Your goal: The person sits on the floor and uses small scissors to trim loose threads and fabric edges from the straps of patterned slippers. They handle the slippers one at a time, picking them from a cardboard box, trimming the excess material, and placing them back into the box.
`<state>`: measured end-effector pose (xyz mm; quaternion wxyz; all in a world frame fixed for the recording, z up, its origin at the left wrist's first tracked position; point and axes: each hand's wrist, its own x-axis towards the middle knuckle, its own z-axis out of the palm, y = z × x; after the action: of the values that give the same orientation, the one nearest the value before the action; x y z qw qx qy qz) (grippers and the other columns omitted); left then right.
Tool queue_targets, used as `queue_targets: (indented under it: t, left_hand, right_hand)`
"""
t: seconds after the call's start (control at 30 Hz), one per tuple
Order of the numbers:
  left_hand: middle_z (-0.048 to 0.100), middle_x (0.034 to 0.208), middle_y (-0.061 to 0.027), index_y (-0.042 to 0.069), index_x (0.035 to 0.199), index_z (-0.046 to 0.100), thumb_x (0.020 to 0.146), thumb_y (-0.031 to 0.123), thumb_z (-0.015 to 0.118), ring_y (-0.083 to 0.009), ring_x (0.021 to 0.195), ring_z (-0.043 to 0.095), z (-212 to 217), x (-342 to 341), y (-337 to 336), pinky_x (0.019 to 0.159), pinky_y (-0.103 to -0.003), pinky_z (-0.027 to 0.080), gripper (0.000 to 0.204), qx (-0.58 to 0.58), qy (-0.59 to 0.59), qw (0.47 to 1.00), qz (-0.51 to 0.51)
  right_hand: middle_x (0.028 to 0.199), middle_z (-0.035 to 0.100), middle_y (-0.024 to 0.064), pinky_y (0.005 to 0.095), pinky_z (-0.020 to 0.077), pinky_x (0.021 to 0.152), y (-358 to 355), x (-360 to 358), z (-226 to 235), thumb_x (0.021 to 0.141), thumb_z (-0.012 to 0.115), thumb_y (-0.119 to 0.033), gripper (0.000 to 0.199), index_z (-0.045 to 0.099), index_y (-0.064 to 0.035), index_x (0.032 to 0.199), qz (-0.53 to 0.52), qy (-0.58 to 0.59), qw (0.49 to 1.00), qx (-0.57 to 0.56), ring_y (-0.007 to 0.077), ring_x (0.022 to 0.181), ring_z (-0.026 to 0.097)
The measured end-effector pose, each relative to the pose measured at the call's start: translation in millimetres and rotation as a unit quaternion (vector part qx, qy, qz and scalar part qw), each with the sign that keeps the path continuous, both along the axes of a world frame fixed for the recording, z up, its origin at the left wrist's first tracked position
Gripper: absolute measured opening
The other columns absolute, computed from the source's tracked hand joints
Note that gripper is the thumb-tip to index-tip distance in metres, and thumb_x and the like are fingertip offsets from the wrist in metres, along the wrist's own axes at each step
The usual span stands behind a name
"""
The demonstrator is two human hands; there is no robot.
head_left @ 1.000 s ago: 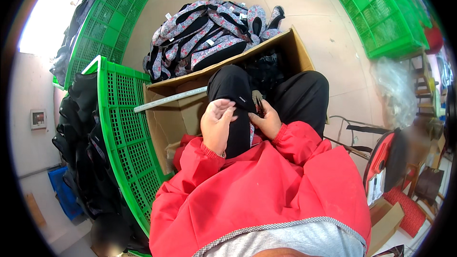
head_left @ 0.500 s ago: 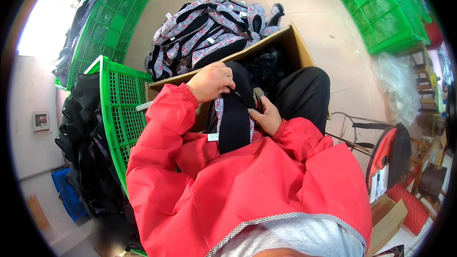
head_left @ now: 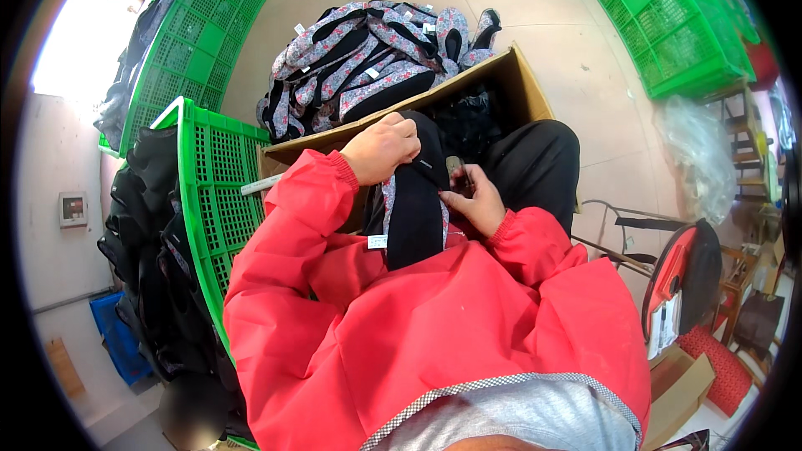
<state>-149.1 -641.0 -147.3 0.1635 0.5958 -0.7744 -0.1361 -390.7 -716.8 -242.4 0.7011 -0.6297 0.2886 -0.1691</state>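
Across my lap lies a padded cloth piece [head_left: 415, 221], mostly black with a grey floral print along its sides and a white label at its lower left. My left hand [head_left: 383, 149] is closed on its upper left edge, fingertips pressed into the fabric. On the other side, my right hand [head_left: 478, 200] has its thumb against the cloth's right edge. Its curled fingers hold a small dull-metal tool that looks like thread snips [head_left: 454, 166]; most of it is hidden by the hand.
A cardboard box [head_left: 528, 88] with black plastic inside stands before my knees. Beyond it is a heap of similar floral-and-black pieces [head_left: 368, 58]. Green crates [head_left: 219, 175] holding dark cloth stand at left, with more green crates [head_left: 668, 25] far right. A clear plastic bag [head_left: 697, 159] hangs at right.
Both hands have shifted slightly to the right with the cloth piece. The right fingers have lifted and curled a little, and the tool has turned in them.
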Motion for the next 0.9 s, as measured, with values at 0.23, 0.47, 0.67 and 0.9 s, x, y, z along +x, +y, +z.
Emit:
queue_targets:
  t: [0.23, 0.47, 0.67, 0.9]
  left_hand:
    - [0.054, 0.082, -0.0089, 0.006, 0.082, 0.053, 0.076, -0.003, 0.061, -0.0317, 0.086, 0.054, 0, 0, 6, 0.078, -0.039, 0.046, 0.013, -0.003, 0.052, 0.998, 0.026]
    - [0.056, 0.082, -0.0116, 0.005, 0.086, 0.053, 0.084, 0.001, 0.060, -0.0340, 0.083, 0.057, -1, -4, 5, 0.075, -0.041, 0.047, 0.008, -0.007, 0.103, 0.994, 0.048]
    - [0.057, 0.083, -0.0131, 0.006, 0.087, 0.054, 0.087, 0.006, 0.062, -0.0346, 0.084, 0.058, -1, -7, 5, 0.075, -0.041, 0.048, 0.008, 0.000, 0.111, 0.992, 0.063]
    - [0.057, 0.084, -0.0136, 0.006, 0.088, 0.055, 0.087, 0.008, 0.063, -0.0351, 0.085, 0.058, 0, -8, 4, 0.077, -0.042, 0.048, 0.008, 0.005, 0.098, 0.993, 0.063]
  right_hand:
    - [0.101, 0.061, 0.0073, 0.0305, 0.0497, 0.073, -3, 0, 54, 0.092, 0.070, -0.033, 0.046, 0.052, -0.0045, 0.123, 0.034, -0.035, 0.994, -0.101, 0.0169, 0.081, 0.061]
    - [0.103, 0.068, 0.0187, 0.0425, 0.0507, 0.082, -6, 12, 63, 0.100, 0.053, -0.039, 0.040, 0.052, -0.0046, 0.119, 0.098, 0.074, 0.969, -0.212, 0.0376, 0.098, 0.066]
    - [0.107, 0.067, 0.0186, 0.0444, 0.0502, 0.084, -9, 21, 63, 0.095, 0.059, -0.037, 0.037, 0.056, -0.0061, 0.116, 0.111, 0.123, 0.963, -0.213, 0.0394, 0.100, 0.064]
    - [0.099, 0.067, 0.0182, 0.0445, 0.0502, 0.081, -11, 26, 57, 0.093, 0.062, -0.036, 0.033, 0.062, -0.0084, 0.110, 0.099, 0.174, 0.959, -0.200, 0.0384, 0.094, 0.065]
